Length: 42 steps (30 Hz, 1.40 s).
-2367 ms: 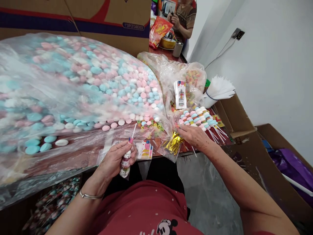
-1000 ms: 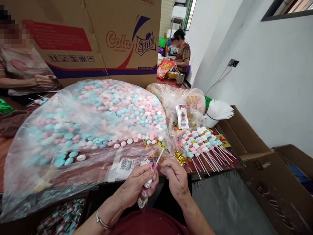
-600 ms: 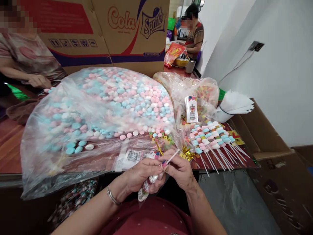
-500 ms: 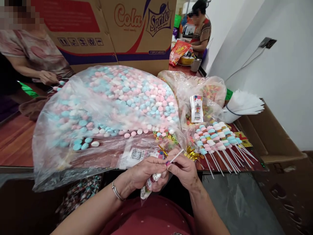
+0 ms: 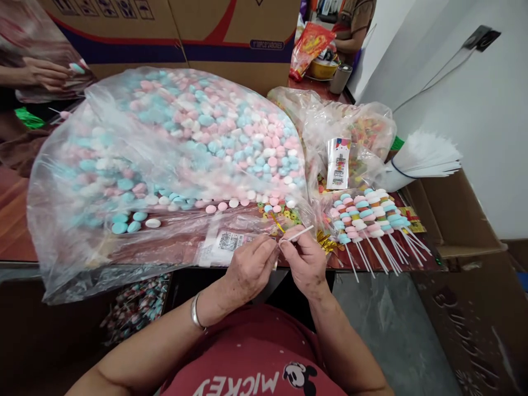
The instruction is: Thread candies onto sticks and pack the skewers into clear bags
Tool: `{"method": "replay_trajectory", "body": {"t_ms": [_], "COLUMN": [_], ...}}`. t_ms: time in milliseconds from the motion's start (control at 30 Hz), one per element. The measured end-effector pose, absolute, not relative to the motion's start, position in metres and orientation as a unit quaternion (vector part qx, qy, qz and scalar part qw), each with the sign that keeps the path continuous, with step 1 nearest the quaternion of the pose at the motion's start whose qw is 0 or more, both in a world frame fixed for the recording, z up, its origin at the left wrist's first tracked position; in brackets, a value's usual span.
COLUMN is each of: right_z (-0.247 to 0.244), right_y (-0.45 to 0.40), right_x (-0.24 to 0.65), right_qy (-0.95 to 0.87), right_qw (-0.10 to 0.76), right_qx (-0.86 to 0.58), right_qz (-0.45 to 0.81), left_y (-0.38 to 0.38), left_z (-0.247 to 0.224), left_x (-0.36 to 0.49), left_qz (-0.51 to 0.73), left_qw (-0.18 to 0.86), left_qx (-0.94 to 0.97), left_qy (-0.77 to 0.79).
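Both hands meet at the table's front edge. My right hand (image 5: 304, 258) pinches a white stick (image 5: 300, 233) that points up to the right. My left hand (image 5: 251, 267) is closed beside it, fingertips touching the stick's lower end; whatever else it holds is hidden behind the fingers. To the right lie several candy skewers (image 5: 367, 215) of pink, blue and white pieces, their sticks toward me. Gold twist ties (image 5: 328, 242) rest between them and my right hand. A big clear bag (image 5: 173, 148) of pastel candies spreads out to the left.
Behind stand a large cardboard box (image 5: 231, 77) and a bag of ring candies (image 5: 367, 126) with a label stack (image 5: 338, 164) on it. A cup of white sticks (image 5: 398, 179) is at right. Two people work beyond. Below left is a bin of wrapped skewers (image 5: 136, 305).
The view has tipped downward. My left hand has turned over, and the wrapped candy seen hanging below it is now out of sight. The stick remains in my right hand.
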State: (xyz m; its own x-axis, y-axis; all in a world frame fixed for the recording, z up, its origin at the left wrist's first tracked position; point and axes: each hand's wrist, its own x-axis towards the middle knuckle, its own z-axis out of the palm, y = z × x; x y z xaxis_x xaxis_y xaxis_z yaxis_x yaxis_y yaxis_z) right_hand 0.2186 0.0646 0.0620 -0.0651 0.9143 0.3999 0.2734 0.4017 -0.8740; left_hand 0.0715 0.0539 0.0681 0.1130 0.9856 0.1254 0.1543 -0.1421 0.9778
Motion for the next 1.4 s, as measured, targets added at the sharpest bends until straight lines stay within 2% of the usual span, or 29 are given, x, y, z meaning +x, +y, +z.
{"method": "replay_trajectory", "body": {"t_ms": [67, 233, 400, 500, 833, 1133, 1200, 1300, 1400], "right_z": [0.064, 0.059, 0.051, 0.051, 0.049, 0.047, 0.045, 0.045, 0.054], "right_y": [0.067, 0.069, 0.068, 0.068, 0.067, 0.065, 0.066, 0.069, 0.074], "right_x": [0.221, 0.231, 0.23, 0.227, 0.222, 0.223, 0.223, 0.229, 0.24], "right_qy": [-0.683, -0.685, -0.654, -0.67, -0.711, -0.731, -0.761, -0.838, -0.91], "right_qw": [0.497, 0.502, 0.486, 0.46, 0.451, 0.433, 0.42, 0.379, 0.314], "right_qx": [-0.449, -0.474, -0.512, -0.499, -0.463, -0.439, -0.439, -0.389, -0.268], "right_qz": [0.291, 0.232, 0.273, 0.302, 0.278, 0.292, 0.228, 0.054, -0.044], "left_y": [0.055, 0.061, 0.063, 0.063, 0.062, 0.061, 0.062, 0.068, 0.08], "left_z": [0.068, 0.069, 0.068, 0.069, 0.067, 0.057, 0.059, 0.064, 0.071], "left_x": [0.07, 0.061, 0.061, 0.063, 0.065, 0.066, 0.066, 0.064, 0.057], "left_qz": [0.463, 0.413, 0.372, 0.369, 0.356, 0.419, 0.418, 0.384, 0.274], "left_qw": [0.491, 0.705, 0.786, 0.787, 0.754, 0.7, 0.681, 0.667, 0.713], "left_qx": [0.56, 0.392, 0.319, 0.318, 0.352, 0.378, 0.392, 0.408, 0.424], "left_qy": [0.481, 0.422, 0.377, 0.379, 0.425, 0.437, 0.456, 0.491, 0.487]}}
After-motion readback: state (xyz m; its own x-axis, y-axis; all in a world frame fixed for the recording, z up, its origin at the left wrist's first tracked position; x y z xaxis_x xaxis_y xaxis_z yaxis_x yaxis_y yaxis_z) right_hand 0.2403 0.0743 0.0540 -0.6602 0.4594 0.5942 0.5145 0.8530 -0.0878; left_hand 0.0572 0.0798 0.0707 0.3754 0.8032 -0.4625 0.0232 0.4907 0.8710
